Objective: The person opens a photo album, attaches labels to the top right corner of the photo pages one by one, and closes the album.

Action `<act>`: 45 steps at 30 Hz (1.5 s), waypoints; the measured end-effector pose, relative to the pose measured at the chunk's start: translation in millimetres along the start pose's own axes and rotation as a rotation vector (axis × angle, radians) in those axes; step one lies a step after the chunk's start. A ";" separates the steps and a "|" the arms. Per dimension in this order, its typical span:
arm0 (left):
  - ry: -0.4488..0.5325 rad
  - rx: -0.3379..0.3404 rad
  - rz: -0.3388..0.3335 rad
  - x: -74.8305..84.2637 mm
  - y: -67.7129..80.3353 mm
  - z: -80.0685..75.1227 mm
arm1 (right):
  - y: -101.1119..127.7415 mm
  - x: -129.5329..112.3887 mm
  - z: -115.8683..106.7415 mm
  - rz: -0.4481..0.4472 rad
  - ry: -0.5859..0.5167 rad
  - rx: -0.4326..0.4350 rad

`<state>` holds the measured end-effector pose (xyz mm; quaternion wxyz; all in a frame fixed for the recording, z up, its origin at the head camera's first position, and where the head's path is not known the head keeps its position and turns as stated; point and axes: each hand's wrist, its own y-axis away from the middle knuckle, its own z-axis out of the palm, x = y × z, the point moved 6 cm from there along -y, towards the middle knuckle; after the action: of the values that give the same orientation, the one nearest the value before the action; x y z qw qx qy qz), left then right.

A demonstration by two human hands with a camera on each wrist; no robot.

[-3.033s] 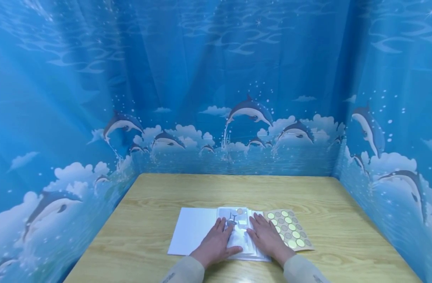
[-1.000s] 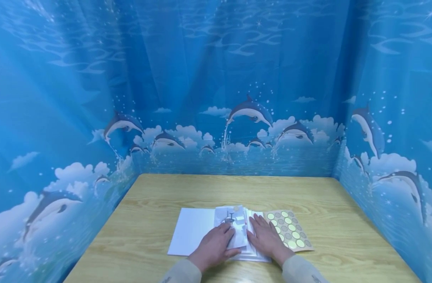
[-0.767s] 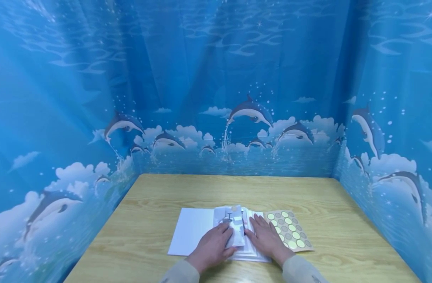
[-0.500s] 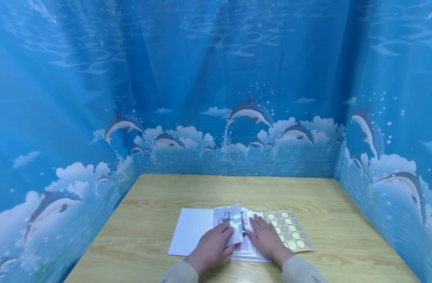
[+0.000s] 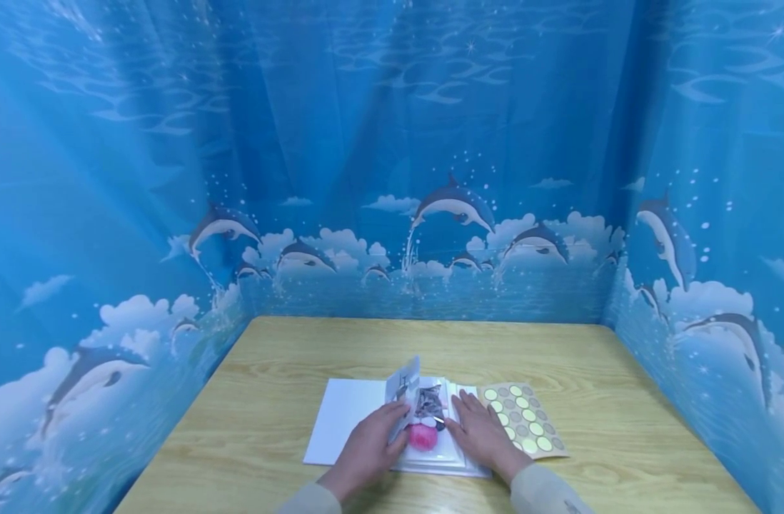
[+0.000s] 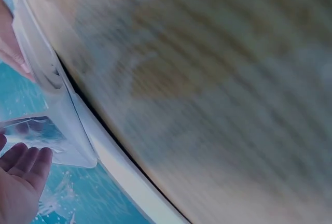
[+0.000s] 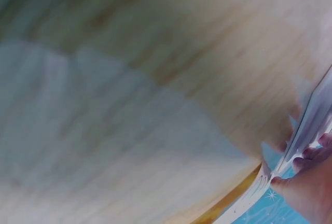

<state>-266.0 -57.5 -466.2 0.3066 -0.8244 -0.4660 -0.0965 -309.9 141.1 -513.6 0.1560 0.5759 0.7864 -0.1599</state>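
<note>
We take the open booklet as the landmark; it lies on the wooden table near the table's front edge.

Left hand: it sits at the booklet's left side and holds one page, which stands lifted and tilted up from the stack. The fingertips lie against the page's lower part; from the head view we cannot tell whether the thumb pinches it from behind. In the left wrist view the fingers lie close together just below a glossy page edge (the picture is heavily blurred).

Right hand: it rests flat on the booklet's right half, palm down, fingers straight and slightly spread, pressing the pages down. In the right wrist view its fingertips touch the edge of the page stack.

Between the two hands, on the uncovered booklet page, we see a pink round shape and a grey printed figure just behind it.

Left of the booklet, and touching it, lies a white sheet. Just right of the booklet lies a tan sticker sheet with rows of round dots, some pale green, some grey. Behind the booklet, blue curtains printed with dolphins enclose the table.
</note>
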 end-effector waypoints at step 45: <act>0.780 0.216 -0.600 -68.0 43.2 -37.3 | 1.1 -7.9 -0.8 -0.042 -0.069 -0.037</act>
<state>-262.7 -144.2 -484.7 0.5002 -0.5204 -0.5404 -0.4324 -306.6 135.0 -509.6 0.1904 0.5503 0.7953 -0.1686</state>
